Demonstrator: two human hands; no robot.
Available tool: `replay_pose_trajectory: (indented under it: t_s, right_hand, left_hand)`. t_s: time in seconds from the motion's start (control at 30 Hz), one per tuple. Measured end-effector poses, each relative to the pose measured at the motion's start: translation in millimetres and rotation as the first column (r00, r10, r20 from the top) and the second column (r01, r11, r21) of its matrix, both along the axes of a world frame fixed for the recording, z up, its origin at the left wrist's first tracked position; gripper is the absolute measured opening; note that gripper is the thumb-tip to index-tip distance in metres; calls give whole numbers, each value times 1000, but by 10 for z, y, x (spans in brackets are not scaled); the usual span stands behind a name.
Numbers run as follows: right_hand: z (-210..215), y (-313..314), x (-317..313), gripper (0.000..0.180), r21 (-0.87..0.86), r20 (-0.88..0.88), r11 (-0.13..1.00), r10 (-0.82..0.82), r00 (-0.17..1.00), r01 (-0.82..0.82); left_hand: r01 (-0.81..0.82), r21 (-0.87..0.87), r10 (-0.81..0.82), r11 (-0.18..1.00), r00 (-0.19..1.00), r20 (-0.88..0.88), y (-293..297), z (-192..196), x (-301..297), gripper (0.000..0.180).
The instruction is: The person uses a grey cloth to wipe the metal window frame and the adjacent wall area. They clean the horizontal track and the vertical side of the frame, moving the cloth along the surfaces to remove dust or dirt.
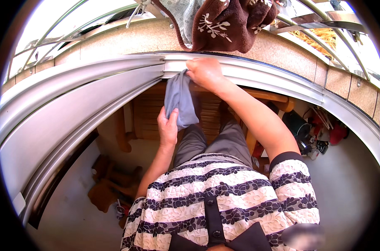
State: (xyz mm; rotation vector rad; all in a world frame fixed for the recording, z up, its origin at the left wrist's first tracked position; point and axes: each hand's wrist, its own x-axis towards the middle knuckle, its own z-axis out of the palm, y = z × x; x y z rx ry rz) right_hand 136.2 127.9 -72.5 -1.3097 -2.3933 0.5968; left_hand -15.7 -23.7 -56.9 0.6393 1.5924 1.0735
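Observation:
A grey-blue cloth hangs bunched between my two hands, in front of the white sliding window frame. My right hand is closed on the cloth's upper end and rests at the frame's track. Lower down, my left hand pinches the cloth's other part between thumb and fingers. The window's sliding panel stands to the left of the cloth, apart from my hands.
Past the sill a brown blanket with white leaf patterns hangs over metal bars. Below me is a wooden bench. A wooden stool is at lower left; a dark bucket and assorted items stand at right.

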Motion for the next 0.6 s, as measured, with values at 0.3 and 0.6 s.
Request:
replay_pose_trajectory:
  t_s: [0.3,0.6]
  right_hand:
    - [-58,55,-615,11,-52,7,998,-24,1000,24]
    - [75,31,-202,12,-185,114,980,-57,992,78]
  left_hand:
    - [-2,-21,4,1000,998,63,35,-26,-280,26]
    - [347,16,-320,938,880,-351,107,22,160,25]
